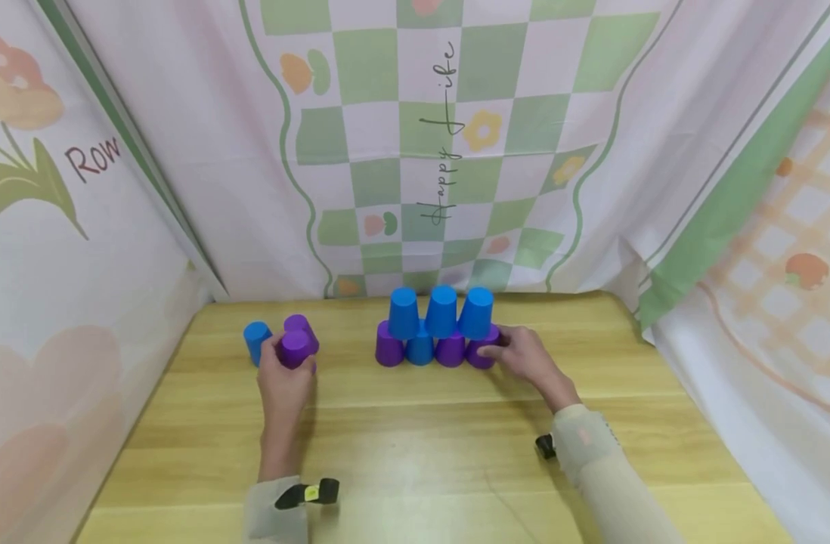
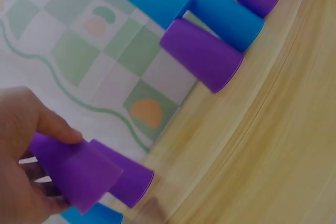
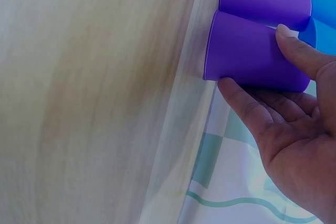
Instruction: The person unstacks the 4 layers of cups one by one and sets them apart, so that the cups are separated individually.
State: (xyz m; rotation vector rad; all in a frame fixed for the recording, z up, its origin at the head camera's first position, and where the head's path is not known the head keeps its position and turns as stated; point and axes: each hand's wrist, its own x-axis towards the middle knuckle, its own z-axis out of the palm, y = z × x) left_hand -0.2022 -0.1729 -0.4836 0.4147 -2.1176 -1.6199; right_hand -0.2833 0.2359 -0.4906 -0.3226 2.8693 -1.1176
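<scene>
At the left of the table, my left hand (image 1: 286, 385) grips an upside-down purple cup (image 1: 295, 349), thumb on one side and fingers on the other. A second purple cup (image 2: 135, 179) stands just behind it, and a blue cup (image 1: 255, 344) stands to its left, partly hidden by the hand. My right hand (image 1: 527, 355) holds the rightmost purple cup (image 3: 257, 51) of a bottom row, its thumb across the front and its fingers along the outer side. Three blue cups (image 1: 442, 311) sit upside down on that row of several purple and blue cups (image 1: 419, 347).
A wooden table (image 1: 401, 453) carries all the cups. Close behind the stacked rows hangs a checked curtain (image 1: 428, 151), with more patterned cloth (image 1: 82, 302) along the left side. Bare tabletop separates the left cups from the stack.
</scene>
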